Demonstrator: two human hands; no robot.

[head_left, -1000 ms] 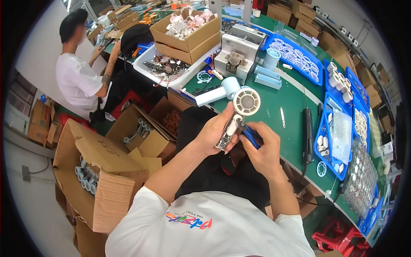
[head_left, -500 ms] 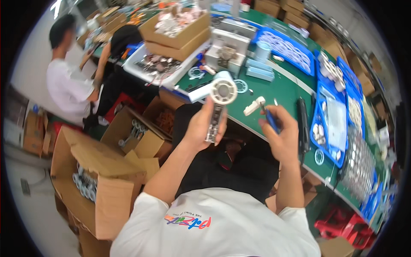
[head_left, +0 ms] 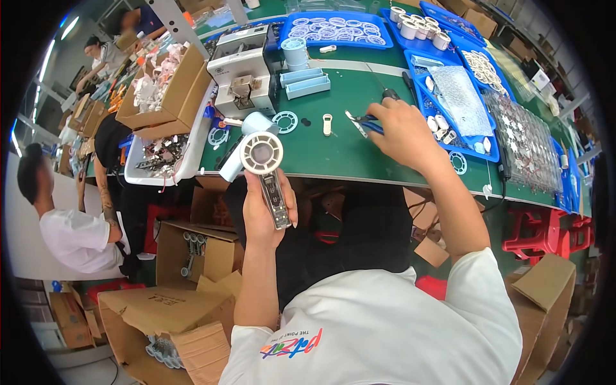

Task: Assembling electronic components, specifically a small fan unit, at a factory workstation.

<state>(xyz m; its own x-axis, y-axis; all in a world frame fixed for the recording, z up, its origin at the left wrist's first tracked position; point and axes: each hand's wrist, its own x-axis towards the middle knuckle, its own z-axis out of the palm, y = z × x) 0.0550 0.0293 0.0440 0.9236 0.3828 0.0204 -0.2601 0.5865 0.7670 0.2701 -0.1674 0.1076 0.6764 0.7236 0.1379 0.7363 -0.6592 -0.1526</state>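
My left hand [head_left: 264, 215] is wrapped round the handle of a handheld fan [head_left: 262, 154]. The fan's round white grille faces up, and its narrow handle stands open, showing the inner parts. Over the green table, my right hand [head_left: 404, 135] curls its fingers round blue-handled pliers [head_left: 369, 123], whose jaws point left, low over the tabletop. Beside those fingers lies a black screwdriver [head_left: 389, 94] with a thin shaft; the hand partly hides it. A small white part with a loop end [head_left: 327, 125] rests left of the pliers.
Behind the fan are light blue tubes [head_left: 260, 123] and a grey-white machine [head_left: 244, 74]. Blue trays of white rings [head_left: 337, 18] and small parts [head_left: 487, 156] stand behind and right. Cartons [head_left: 167, 301] stand lower left, a red stool [head_left: 532, 234] lower right. Other people sit at left.
The view has swung, showing more table. My right hand has reached farther over the table with the pliers, near the black screwdriver. My left hand still holds the fan.
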